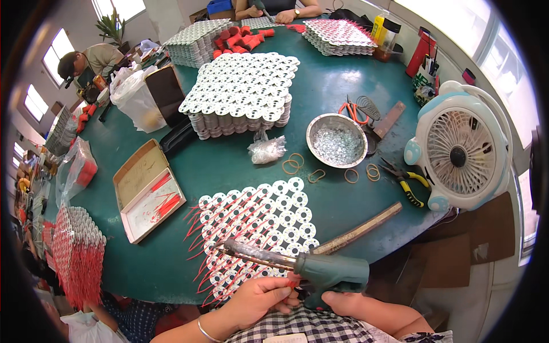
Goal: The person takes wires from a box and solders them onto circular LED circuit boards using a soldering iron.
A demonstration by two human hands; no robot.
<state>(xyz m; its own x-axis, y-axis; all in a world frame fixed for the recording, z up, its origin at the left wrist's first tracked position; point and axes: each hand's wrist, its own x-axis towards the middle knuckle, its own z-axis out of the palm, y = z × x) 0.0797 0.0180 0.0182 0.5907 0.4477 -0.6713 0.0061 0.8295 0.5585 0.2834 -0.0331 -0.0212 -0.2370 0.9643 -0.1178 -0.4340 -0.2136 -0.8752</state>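
My right hand [342,303] is wrapped round the handle of a dark green soldering gun [334,271]. Its long metal tip points left, over a sheet of white round circuit boards [290,217]. Thin red wires [201,228] run across the left and middle of the sheet and stick out past its left edge. Just below the gun, my left hand [266,297] is closed, with short red wires [293,280] pinched between thumb and fingers. The gun's barrel hides part of the lower rows.
A wooden strip [360,227] lies right of the sheet. Beyond are a metal bowl [337,117] of small clear pieces, pliers [409,183], rubber bands, a fan [457,151], an open box [132,217] of red wires and stacked boards [243,91]. A co-worker's hand [286,16] is across the table.
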